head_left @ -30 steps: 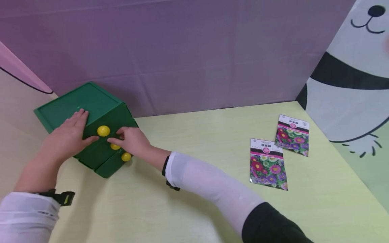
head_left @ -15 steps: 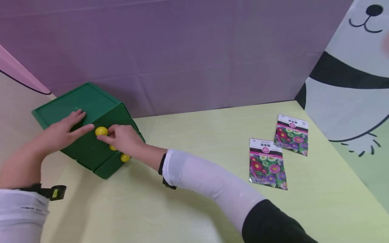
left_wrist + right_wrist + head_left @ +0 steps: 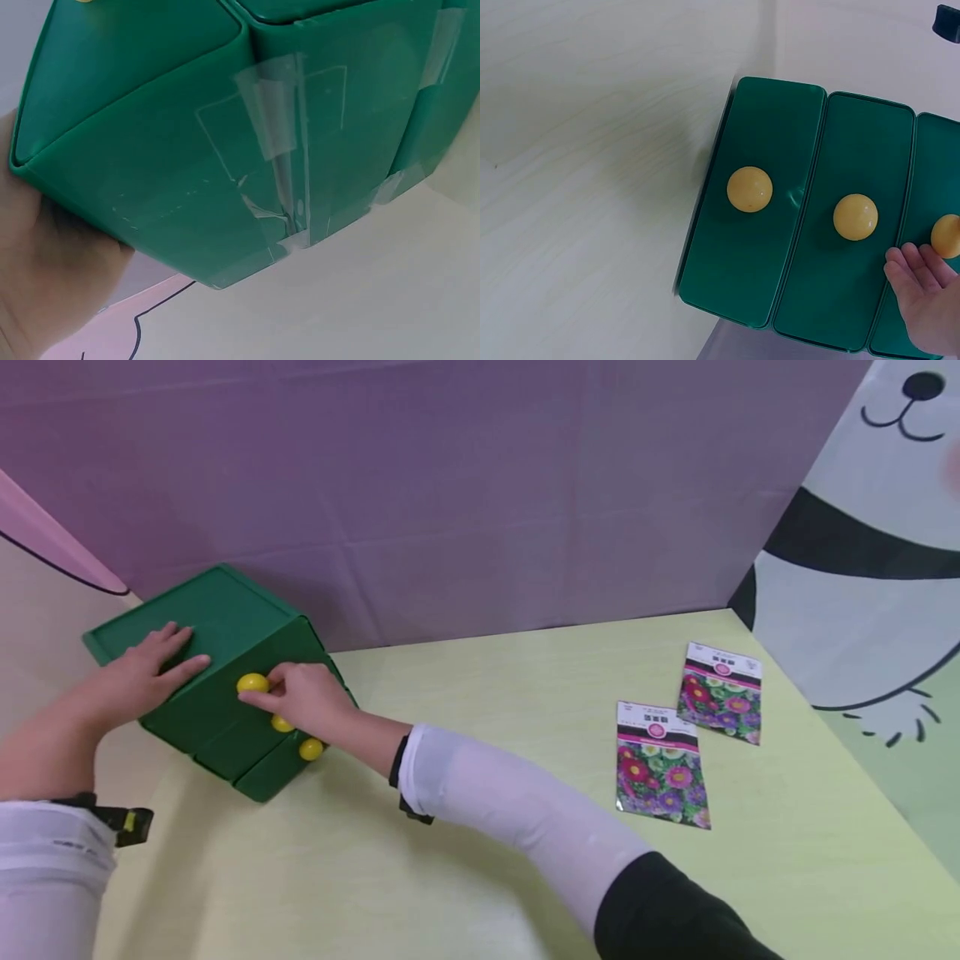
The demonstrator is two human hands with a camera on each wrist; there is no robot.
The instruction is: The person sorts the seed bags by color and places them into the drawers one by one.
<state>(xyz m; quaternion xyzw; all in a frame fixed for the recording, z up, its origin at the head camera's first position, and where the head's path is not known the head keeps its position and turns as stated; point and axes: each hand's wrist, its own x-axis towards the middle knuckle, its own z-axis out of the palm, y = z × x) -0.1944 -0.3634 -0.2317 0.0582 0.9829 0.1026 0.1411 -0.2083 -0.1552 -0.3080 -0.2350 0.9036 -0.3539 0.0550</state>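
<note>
A green three-drawer box (image 3: 225, 610) stands at the left of the table, each drawer front with a round yellow knob. My right hand (image 3: 311, 697) pinches the top knob (image 3: 252, 682) between thumb and fingers. Below it are the middle knob (image 3: 281, 724), partly covered by that hand, and the bottom knob (image 3: 311, 749). All three drawers look closed in the right wrist view. My left hand (image 3: 142, 681) rests on the box's top with fingers spread. Clear tape (image 3: 274, 112) runs across the box's side in the left wrist view.
Two flower seed packets (image 3: 663, 768) lie at the right of the pale table (image 3: 480, 860), the farther one slightly overlapping the nearer. A purple cloth wall (image 3: 480, 502) rises behind the table, and a panda-print panel (image 3: 862, 635) stands at the right.
My right hand has moved up from beside the middle knob to the top knob. My left hand has shifted back to the left on the box's top, away from its front edge.
</note>
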